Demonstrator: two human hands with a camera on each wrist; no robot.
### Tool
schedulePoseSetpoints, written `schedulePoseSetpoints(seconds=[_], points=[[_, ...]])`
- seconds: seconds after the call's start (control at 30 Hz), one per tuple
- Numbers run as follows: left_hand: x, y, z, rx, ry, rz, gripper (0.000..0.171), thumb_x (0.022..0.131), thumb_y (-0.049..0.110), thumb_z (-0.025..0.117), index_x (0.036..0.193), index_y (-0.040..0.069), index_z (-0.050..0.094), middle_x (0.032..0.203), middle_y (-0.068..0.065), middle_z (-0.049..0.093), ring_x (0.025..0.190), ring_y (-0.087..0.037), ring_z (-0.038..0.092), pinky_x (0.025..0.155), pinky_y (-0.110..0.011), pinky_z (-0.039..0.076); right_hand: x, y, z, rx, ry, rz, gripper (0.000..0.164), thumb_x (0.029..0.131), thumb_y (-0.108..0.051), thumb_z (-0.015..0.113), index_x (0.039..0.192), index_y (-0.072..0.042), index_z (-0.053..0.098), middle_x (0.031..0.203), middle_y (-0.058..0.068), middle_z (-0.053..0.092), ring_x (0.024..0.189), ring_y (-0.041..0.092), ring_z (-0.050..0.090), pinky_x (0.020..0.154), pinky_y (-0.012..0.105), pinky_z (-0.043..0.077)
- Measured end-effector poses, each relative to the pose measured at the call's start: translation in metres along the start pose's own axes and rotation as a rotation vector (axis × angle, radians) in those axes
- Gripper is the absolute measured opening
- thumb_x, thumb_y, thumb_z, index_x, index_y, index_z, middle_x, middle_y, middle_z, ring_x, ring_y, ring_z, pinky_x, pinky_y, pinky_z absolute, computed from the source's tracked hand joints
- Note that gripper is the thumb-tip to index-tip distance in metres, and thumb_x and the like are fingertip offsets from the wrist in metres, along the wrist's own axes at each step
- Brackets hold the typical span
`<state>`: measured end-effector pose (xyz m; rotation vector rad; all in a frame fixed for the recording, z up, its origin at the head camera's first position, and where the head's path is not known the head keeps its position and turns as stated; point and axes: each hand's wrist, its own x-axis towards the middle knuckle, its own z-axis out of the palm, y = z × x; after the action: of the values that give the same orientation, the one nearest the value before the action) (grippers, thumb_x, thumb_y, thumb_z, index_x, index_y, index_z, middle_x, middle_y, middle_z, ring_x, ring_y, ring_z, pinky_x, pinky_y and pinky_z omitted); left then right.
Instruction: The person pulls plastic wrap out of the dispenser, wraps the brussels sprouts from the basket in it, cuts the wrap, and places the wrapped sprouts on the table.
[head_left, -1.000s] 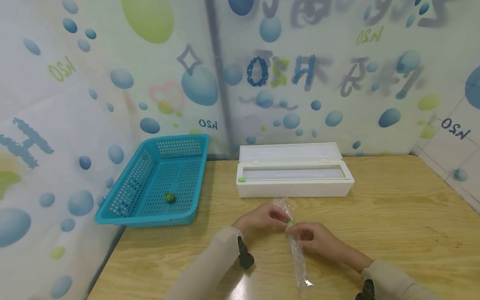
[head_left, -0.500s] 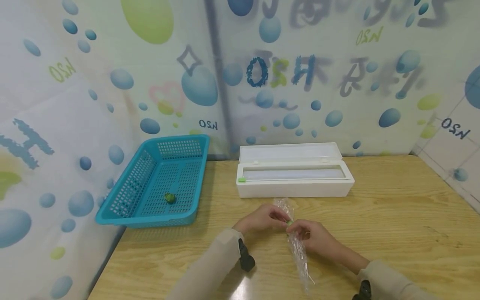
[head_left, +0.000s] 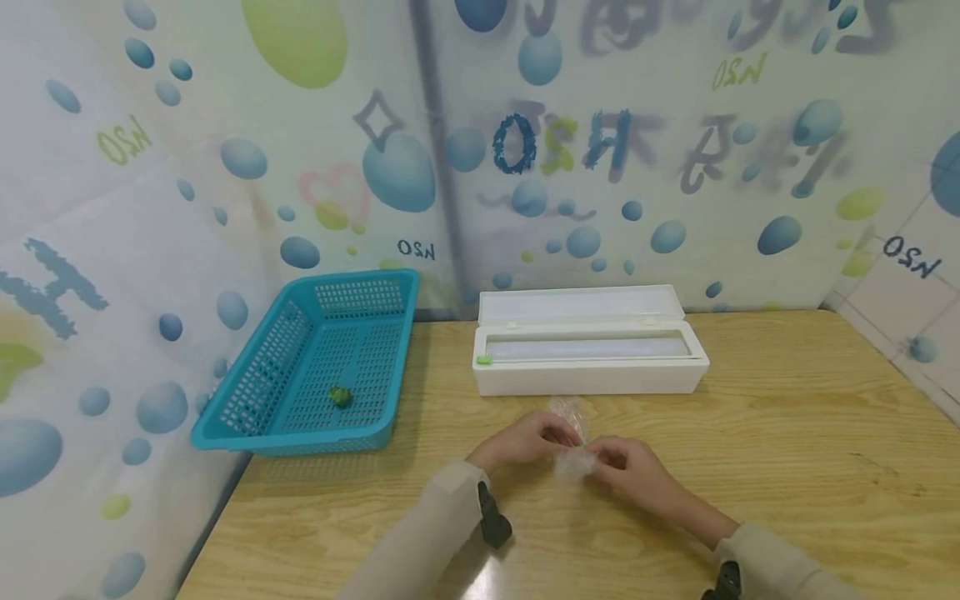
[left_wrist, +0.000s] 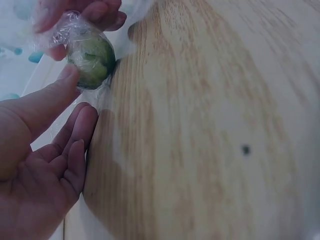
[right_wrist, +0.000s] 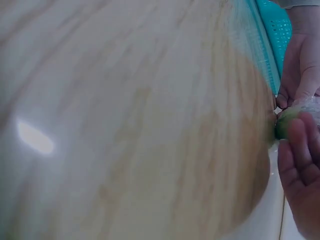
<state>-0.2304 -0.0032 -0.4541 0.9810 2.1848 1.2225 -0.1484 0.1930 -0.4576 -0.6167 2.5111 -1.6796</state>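
A small round green fruit or vegetable (left_wrist: 94,62) sits in clear cling film between my two hands, low over the table. In the left wrist view my left thumb presses its side, with the fingers bent below it. My left hand (head_left: 521,439) holds it from the left in the head view. From the other side, the fingertips of my right hand (head_left: 637,473) pinch the bunched cling film (head_left: 574,465). Another bit of film spreads beyond the hands, toward the white box. In the head view the hands and film hide the green thing.
A white cling film dispenser box (head_left: 588,380) stands behind the hands, lid raised, its roll showing. At left, a blue perforated basket (head_left: 318,443) holds a small green piece (head_left: 340,397). Printed sheeting (head_left: 525,225) hangs behind the wooden table (head_left: 787,433).
The long tail of film that hung toward the table's front is now gathered up into a bunch between the hands. My right hand has shifted slightly; the left has barely moved.
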Motion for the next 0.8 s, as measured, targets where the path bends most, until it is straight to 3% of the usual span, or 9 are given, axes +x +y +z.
schedulePoseSetpoints(seconds=[0.13, 0.27, 0.47, 0.8], points=[[-0.001, 0.001, 0.001, 0.000, 0.003, 0.028, 0.024, 0.080, -0.013, 0.058, 0.098, 0.000, 0.067, 0.093, -0.006, 0.065, 0.080, -0.005, 0.050, 0.072, -0.019, 0.043, 0.002, 0.000, 0.001, 0.046, 0.030, 0.079, 0.017, 0.086, -0.006, 0.062, 0.099, 0.004, 0.060, 0.064, 0.002, 0.057, 0.052, 0.008, 0.052, 0.045, 0.023, 0.044], [-0.002, 0.001, 0.002, -0.002, 0.010, 0.039, 0.025, 0.079, -0.015, 0.057, 0.096, 0.000, 0.067, 0.090, -0.006, 0.065, 0.079, -0.005, 0.049, 0.071, -0.018, 0.041, 0.004, -0.001, 0.001, 0.132, 0.032, 0.135, 0.017, 0.084, -0.004, 0.063, 0.095, 0.007, 0.057, 0.067, 0.007, 0.060, 0.056, 0.015, 0.058, 0.049, 0.028, 0.050], [0.000, -0.001, 0.003, -0.016, -0.003, 0.012, 0.012, 0.082, 0.000, 0.065, 0.094, 0.001, 0.066, 0.085, -0.005, 0.065, 0.072, -0.002, 0.052, 0.067, -0.018, 0.044, 0.006, -0.001, -0.006, 0.260, -0.035, 0.174, 0.020, 0.085, -0.004, 0.062, 0.093, 0.013, 0.057, 0.074, 0.015, 0.063, 0.063, 0.028, 0.065, 0.059, 0.039, 0.054], [-0.004, 0.009, 0.003, -0.014, -0.008, -0.007, 0.013, 0.084, 0.004, 0.064, 0.096, 0.000, 0.065, 0.086, -0.004, 0.064, 0.075, -0.003, 0.055, 0.069, -0.018, 0.046, 0.010, -0.006, -0.013, 0.302, -0.065, 0.249, 0.025, 0.089, -0.012, 0.059, 0.093, 0.012, 0.055, 0.070, 0.020, 0.064, 0.062, 0.033, 0.065, 0.059, 0.041, 0.054]])
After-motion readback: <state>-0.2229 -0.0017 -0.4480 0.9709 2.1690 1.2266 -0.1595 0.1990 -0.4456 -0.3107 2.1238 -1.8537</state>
